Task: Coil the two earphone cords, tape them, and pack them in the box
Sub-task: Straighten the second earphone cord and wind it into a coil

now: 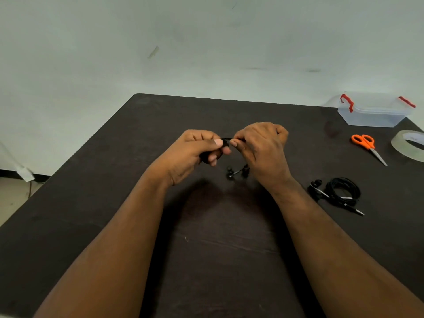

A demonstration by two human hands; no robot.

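My left hand (195, 152) and my right hand (261, 148) are raised together above the middle of the dark table (114, 203). Both pinch one black earphone cord (227, 140) that runs between thumb and fingers. Part of the cord is bunched in my left palm. Its earbuds (231, 173) dangle below my right hand. A second black earphone set (339, 191) lies coiled on the table to the right, its plug pointing toward me. A clear plastic box (371, 115) with red latches stands at the far right corner.
Orange-handled scissors (367, 145) lie right of my hands, blades pointing toward me. A roll of clear tape (408, 145) sits at the right edge. A pale wall rises behind the table; floor shows at the left.
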